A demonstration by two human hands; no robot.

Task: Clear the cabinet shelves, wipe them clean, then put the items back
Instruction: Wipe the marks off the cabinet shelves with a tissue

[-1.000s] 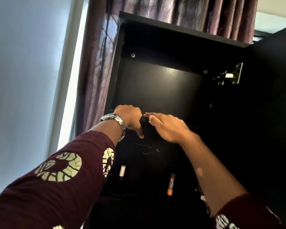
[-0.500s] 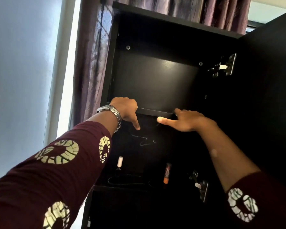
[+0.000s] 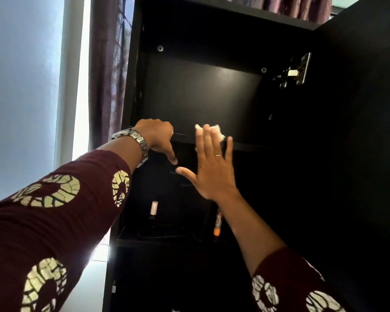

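Observation:
The black cabinet point(image 3: 203, 95) stands open in front of me, seen from below. My left hand point(image 3: 158, 138), with a metal watch on the wrist, grips the front edge of the upper shelf point(image 3: 250, 146), fingers over the top and thumb underneath. My right hand point(image 3: 212, 167) is raised flat just to the right of it, fingers spread. Its fingertips press a white tissue point(image 3: 216, 131) at the shelf's front edge. The top of the upper shelf is hidden from this angle.
On the lower shelf point(image 3: 144, 240) stand a dark bottle with a white cap point(image 3: 154, 208) and an orange-tipped tube point(image 3: 217, 224), with a thin black cable lying beside them. The cabinet door point(image 3: 358, 165) hangs open at right on a metal hinge point(image 3: 295, 70). A purple curtain point(image 3: 108, 75) hangs at left.
My right hand has left the shelf edge, turned palm forward and spread its fingers, and the white tissue now shows at its fingertips. The left hand has kept its grip.

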